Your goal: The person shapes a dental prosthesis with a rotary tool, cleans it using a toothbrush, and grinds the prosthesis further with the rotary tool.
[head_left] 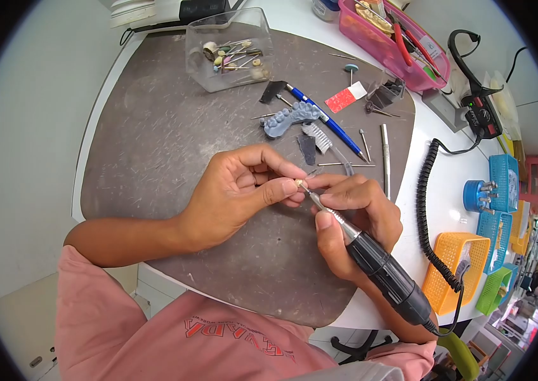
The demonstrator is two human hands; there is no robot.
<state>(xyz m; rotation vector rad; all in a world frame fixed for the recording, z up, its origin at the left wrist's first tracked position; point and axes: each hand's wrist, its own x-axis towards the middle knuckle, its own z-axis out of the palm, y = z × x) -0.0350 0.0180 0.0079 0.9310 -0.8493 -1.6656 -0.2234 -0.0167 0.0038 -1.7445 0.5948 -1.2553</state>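
Observation:
My left hand (243,184) pinches a tiny cream-coloured dental crown (299,183) between thumb and fingertips, over the middle of the brown mat (155,140). Wrapped in my right hand (361,216) is a black and silver rotary handpiece (386,270), slanting up to the left. Its thin tip meets the crown, or comes very close; the exact contact is too small to make out. Just beyond my hands lie a grey dental model (289,119), a white-bristled brush (317,138) and a blue pen (329,120).
A clear box of rotary bits (231,57) stands at the back. At the back right is a pink tray of tools (402,44). The handpiece's coiled cord (422,209) runs down the right side, near a yellow basket (453,247) and a blue bur holder (479,195).

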